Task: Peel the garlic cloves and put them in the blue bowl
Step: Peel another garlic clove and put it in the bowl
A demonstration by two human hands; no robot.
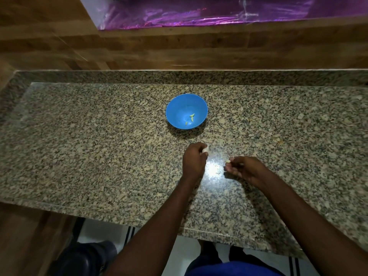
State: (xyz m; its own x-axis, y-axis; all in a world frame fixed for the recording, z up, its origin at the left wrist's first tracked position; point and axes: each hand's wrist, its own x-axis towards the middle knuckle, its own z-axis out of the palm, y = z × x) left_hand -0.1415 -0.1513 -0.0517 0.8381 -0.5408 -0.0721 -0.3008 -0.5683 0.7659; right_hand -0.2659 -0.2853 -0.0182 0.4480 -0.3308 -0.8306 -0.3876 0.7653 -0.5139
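A blue bowl [175, 108] stands on the granite counter with a few pale peeled garlic cloves [191, 117] inside. In front of the bowl, my left hand [194, 159] curls round a white piece of garlic [205, 150] that shows at its fingertips. To the right, my right hand [242, 168] pinches a small pale garlic clove [228, 161] between thumb and fingers. The two hands are apart, a short gap of counter between them. How much skin is on either piece I cannot tell.
The speckled granite counter [99, 136] has a raised rim at the back and left. A wooden wall [139, 46] rises behind it, with a purple foil-lined opening [199, 14] above. The counter's front edge runs diagonally at my forearms.
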